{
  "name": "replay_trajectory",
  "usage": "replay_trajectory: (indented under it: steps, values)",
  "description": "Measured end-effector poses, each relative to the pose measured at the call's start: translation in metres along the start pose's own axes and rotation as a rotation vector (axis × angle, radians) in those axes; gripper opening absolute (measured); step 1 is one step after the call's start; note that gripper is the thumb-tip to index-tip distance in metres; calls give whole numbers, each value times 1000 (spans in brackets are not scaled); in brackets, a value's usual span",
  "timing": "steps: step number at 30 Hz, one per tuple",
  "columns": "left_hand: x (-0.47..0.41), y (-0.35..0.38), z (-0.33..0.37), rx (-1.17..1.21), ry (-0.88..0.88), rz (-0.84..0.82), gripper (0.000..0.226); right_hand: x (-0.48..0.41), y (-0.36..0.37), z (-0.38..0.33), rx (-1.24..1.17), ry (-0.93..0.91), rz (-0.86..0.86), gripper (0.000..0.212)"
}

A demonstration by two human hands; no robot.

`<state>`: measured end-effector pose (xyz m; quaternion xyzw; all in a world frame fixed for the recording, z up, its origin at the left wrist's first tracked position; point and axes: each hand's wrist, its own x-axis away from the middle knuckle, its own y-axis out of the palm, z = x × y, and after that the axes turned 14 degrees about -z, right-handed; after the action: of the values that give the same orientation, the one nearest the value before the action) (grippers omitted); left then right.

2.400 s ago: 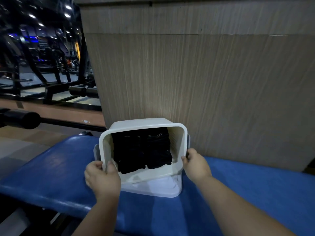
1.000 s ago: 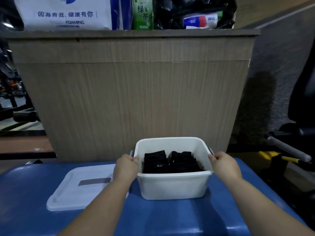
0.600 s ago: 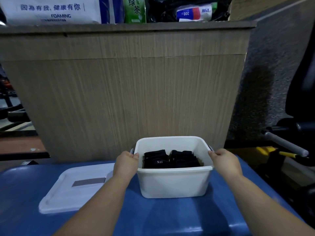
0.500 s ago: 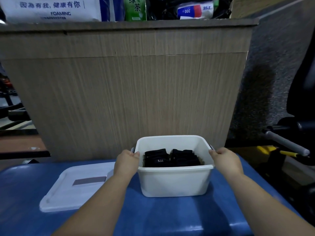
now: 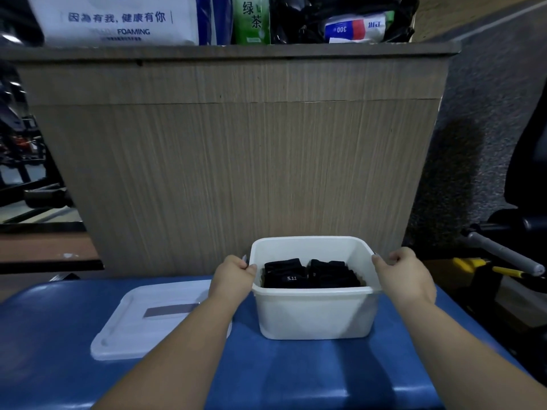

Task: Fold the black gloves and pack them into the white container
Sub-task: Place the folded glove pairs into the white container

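Note:
The white container [image 5: 315,313] stands upright on the blue padded bench [image 5: 296,377], close to a wooden panel. Inside it lie folded black gloves [image 5: 310,275], side by side; one shows a small "5.11" label. My left hand [image 5: 232,278] grips the container's left rim, thumb hooked over the edge. On the opposite side, my right hand [image 5: 404,272] grips the right rim with curled fingers.
The white lid [image 5: 148,321] with a grey strip lies flat on the bench left of the container, partly under my left forearm. The wooden panel [image 5: 236,161] rises right behind, with bags and a green carton on top. Gym equipment stands at the right.
The container, earlier tilted towards me over the lid, now stands upright on the bench right of the lid. Both hands have kept their hold on the rim.

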<state>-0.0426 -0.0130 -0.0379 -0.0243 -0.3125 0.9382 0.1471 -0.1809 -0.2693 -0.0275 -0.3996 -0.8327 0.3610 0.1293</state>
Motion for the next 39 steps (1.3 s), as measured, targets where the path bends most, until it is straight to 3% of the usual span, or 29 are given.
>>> replay_trajectory:
  steps: [6, 13, 17, 21, 26, 31, 35, 39]
  values:
    - [9, -19, -16, 52, -2, 11, 20, 32, 22, -60, 19, -232, -44, 18]
    - [13, -60, -64, 32, -112, 9, 26, 84, 95, -143, -197, -444, -370, 14]
    - [18, -80, -95, -1, -175, 47, 27, 114, 142, -178, -202, -561, -548, 15]
    - [18, -93, -133, -15, -252, 70, 28, 123, 193, -186, -156, -478, -736, 24]
    - [20, -104, -179, -121, -349, 163, 29, 115, 239, -166, -65, -298, -824, 40]
    - [23, -108, -211, -218, -374, 289, 36, 104, 262, -149, 126, -232, -765, 45]
    - [22, -106, -225, -119, -375, 373, 47, 101, 272, -142, 260, -196, -687, 50]
    - [15, -106, -231, -154, -401, 359, 56, 101, 282, -137, 310, -168, -661, 56]
